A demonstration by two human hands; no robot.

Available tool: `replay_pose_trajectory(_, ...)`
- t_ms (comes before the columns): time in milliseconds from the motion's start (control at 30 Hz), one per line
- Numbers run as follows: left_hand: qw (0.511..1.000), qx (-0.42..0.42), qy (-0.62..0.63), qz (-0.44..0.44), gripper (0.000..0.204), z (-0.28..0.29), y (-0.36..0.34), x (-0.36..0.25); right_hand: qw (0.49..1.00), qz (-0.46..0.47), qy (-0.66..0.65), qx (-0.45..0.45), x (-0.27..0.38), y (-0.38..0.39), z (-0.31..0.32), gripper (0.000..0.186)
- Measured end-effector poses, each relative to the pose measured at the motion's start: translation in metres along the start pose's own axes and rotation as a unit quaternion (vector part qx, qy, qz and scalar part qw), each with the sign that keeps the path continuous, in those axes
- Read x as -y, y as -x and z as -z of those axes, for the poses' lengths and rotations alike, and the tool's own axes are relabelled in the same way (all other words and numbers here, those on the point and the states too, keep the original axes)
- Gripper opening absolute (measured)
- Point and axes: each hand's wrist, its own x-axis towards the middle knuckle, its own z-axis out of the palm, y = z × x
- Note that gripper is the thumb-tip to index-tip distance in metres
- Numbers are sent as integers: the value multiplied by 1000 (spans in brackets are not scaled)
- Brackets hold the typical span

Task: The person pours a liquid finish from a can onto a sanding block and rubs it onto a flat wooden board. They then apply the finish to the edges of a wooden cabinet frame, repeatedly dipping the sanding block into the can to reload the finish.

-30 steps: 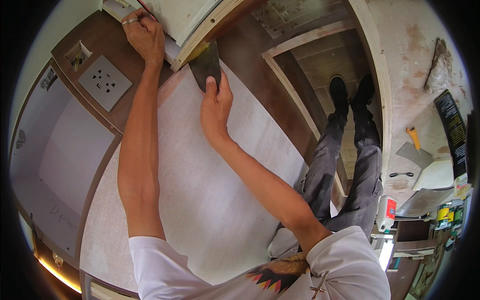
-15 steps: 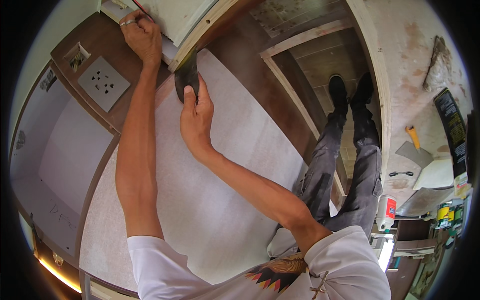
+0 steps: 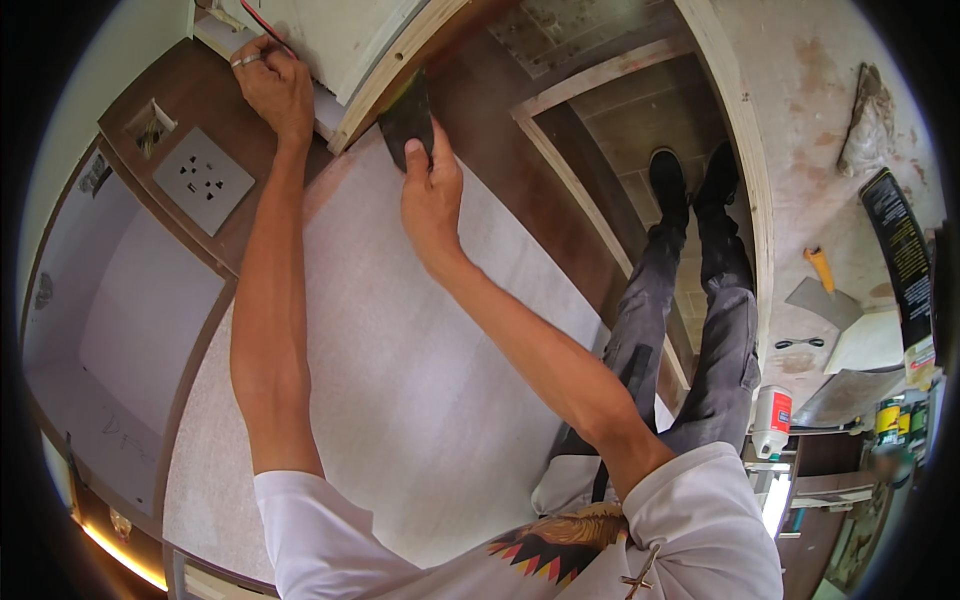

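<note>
At the upper left, my left hand (image 3: 274, 98) is closed, its fingers curled beside the white panel edge. A thin red-and-black stick (image 3: 262, 22) runs into these fingers; its lower end is hidden. My right hand (image 3: 432, 200) grips a dark, thin, flat sheet (image 3: 407, 122), like sandpaper, with the thumb on top. This sheet lies against the wooden edge strip (image 3: 372, 98), close to its lower end. Below both hands spreads a large pale board (image 3: 400, 370), its upper left edge tinted pinkish.
A brown panel with a white socket plate (image 3: 203, 180) stands left, above a white-lined recess (image 3: 140, 270). A wooden frame (image 3: 575, 80) surrounds my legs. On the right-hand surface lie a scraper (image 3: 825, 290), a crumpled cloth (image 3: 867, 120) and a white bottle (image 3: 772, 422).
My right hand has moved right and slightly up with the dark sheet, away from the strip's lower end. My left hand stays at the panel edge. The view has shifted slightly.
</note>
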Motion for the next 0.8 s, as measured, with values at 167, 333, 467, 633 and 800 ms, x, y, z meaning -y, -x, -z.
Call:
replay_pose_trajectory(167,1000,-6,-14,-25,22,-2,3,13,992,-112,-60,-14,5,-1,7,46)
replay_pose_trajectory(333,1000,-7,-8,-16,21,-2,4,8,986,-132,-97,-13,3,-19,-5,47)
replay_pose_trajectory(467,1000,-14,-6,-26,21,-3,3,10,991,-112,-67,-5,1,-9,-12,47)
replay_pose_trajectory(633,999,-20,-13,-41,21,-3,4,13,990,-105,-93,28,12,17,-15,47)
replay_pose_trajectory(800,999,-27,-3,-29,21,-5,2,11,988,-112,-88,57,28,37,-12,44)
